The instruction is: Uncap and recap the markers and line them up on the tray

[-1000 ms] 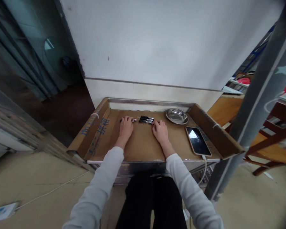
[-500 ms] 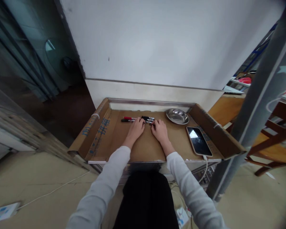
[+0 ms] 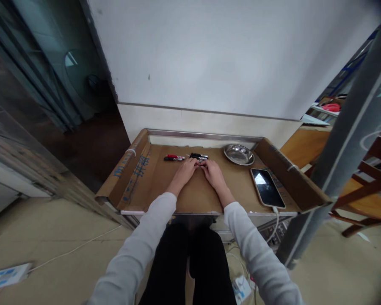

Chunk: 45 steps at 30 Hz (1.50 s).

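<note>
My left hand (image 3: 188, 167) and my right hand (image 3: 213, 172) meet at the middle of the cardboard surface, fingertips nearly touching. Both have bent, closed fingers around something dark and small, probably a pen, mostly hidden by them. Just beyond the fingers lie black pens (image 3: 199, 156) in a small group. Left of my left hand, a red pen (image 3: 175, 156) rests above a black pen (image 3: 174, 159). A round metal dish (image 3: 239, 154) sits behind and to the right of my right hand.
A phone (image 3: 268, 188) with a white cable lies at the tray's right. Cardboard walls (image 3: 292, 173) rise along both sides, and a white panel (image 3: 209, 117) stands behind. A grey post (image 3: 332, 152) is to the right, near a wooden chair.
My left hand has moved slightly right, closer to my right hand, uncovering more of the pens on the left. The view has shifted a little.
</note>
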### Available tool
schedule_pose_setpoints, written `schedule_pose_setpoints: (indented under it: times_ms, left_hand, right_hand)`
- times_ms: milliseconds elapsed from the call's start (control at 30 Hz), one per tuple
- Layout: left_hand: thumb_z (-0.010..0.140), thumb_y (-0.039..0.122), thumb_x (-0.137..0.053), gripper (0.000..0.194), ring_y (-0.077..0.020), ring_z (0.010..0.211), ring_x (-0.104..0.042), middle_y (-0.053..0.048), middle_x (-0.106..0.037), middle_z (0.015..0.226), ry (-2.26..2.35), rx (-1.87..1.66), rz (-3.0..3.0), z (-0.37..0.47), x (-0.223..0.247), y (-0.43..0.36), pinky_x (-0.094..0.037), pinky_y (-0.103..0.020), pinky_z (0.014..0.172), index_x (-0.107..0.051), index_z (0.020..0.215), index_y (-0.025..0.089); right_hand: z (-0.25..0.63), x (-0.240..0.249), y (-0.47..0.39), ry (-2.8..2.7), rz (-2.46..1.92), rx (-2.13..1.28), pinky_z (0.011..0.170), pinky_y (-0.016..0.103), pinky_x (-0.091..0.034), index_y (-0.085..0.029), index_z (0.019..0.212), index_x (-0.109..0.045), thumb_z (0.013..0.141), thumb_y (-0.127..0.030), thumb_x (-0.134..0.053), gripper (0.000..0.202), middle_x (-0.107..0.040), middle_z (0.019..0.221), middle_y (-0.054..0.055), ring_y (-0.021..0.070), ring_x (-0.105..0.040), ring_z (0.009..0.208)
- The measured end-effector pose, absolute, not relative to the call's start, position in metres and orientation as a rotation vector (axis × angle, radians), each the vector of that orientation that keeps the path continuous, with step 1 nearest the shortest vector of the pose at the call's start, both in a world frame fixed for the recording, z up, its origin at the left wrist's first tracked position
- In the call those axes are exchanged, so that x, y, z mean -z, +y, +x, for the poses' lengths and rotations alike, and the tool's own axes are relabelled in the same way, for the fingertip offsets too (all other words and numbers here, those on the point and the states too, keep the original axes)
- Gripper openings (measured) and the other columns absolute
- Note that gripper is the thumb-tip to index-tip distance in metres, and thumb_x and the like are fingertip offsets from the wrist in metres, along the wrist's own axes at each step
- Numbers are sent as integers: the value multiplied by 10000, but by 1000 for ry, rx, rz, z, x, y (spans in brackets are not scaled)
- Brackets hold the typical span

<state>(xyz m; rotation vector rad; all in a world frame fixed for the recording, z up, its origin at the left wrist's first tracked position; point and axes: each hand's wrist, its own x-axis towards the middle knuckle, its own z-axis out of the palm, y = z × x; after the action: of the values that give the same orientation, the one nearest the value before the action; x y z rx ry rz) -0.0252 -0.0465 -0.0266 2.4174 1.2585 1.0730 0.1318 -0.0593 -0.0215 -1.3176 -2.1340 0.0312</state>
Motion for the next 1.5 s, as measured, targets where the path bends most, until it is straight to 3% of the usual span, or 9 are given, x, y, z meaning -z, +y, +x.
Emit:
schedule_pose_setpoints:
  times_ms: [233, 433, 633, 1067, 1200, 1300, 1367, 1433, 1500]
  left_hand:
    - [889, 161, -383, 208, -164, 938, -579, -53, -613, 992, 1146, -1154, 2339, -26, 22, -49, -459, -329, 850, -493, 1062, 196]
    - [879, 132, -380, 336, -193, 1131, -473, -69, -552, 1188, 1277, -1058, 2602, -29, 22, -51, -348, -368, 988, -477, 1195, 193]
    - [856, 384, -496, 249, -227, 1031, -473, -63, -567, 1052, 1409, -924, 2671, -30, 19, -61, -351, -402, 926, -603, 994, 206]
    - [892, 343, -447, 220, -184, 940, -538, -32, -647, 969, 1387, -1114, 2599, -36, 11, -72, -351, -344, 914, -589, 980, 200]
    - [890, 353, -449, 224, -188, 957, -525, -22, -660, 971, 1441, -1118, 2605, -37, 10, -74, -341, -342, 895, -598, 981, 213]
    - [891, 349, -446, 223, -203, 970, -511, -23, -667, 965, 1548, -1092, 2580, -40, 9, -78, -340, -353, 868, -607, 982, 226]
    - [894, 342, -442, 226, -212, 982, -501, -29, -664, 983, 1659, -1095, 2525, -43, 9, -82, -347, -354, 850, -611, 998, 235]
    - [886, 329, -459, 217, -220, 970, -499, -44, -653, 1001, 1806, -1087, 2434, -48, 10, -85, -360, -356, 830, -620, 999, 237]
    - [869, 314, -492, 199, -229, 948, -502, -66, -637, 989, 1973, -1051, 2305, -53, 13, -86, -378, -361, 815, -636, 973, 226]
  right_hand:
    - [132, 22, -59, -2089, -1207, -142, 840, 318, -420, -194, 986, -583, 879, -199, -426, 190, -618, 998, 72, 185, -542, 953]
    - [134, 19, -66, -1990, -1394, -33, 789, 285, -406, -196, 984, -595, 891, -212, -414, 204, -628, 945, 67, 182, -545, 884]
    - [138, 19, -75, -1880, -1553, 117, 726, 294, -378, -192, 957, -602, 899, -232, -404, 211, -654, 885, 70, 201, -537, 815]
    - [125, 10, -94, -2005, -1404, 130, 782, 323, -407, -186, 994, -592, 920, -254, -360, 252, -646, 882, 85, 211, -563, 849]
    - [119, 14, -96, -2027, -1193, -87, 874, 337, -425, -162, 1222, -430, 903, -204, -344, 333, -591, 1119, 119, 201, -554, 1023]
    - [114, 20, -95, -2107, -971, -246, 999, 340, -370, -129, 1378, -175, 855, -169, -386, 566, -395, 1361, 148, 181, -405, 1249]
    - [113, 23, -91, -2136, -933, -245, 1055, 365, -314, -116, 1403, -103, 824, -158, -411, 658, -296, 1422, 154, 189, -296, 1322]
    - [116, 25, -86, -2124, -994, -192, 1064, 391, -298, -117, 1402, -136, 812, -140, -401, 647, -293, 1424, 151, 201, -289, 1320]
    - [121, 25, -79, -2090, -1143, -103, 1033, 411, -325, -133, 1341, -311, 808, -111, -373, 537, -379, 1363, 142, 220, -366, 1251]
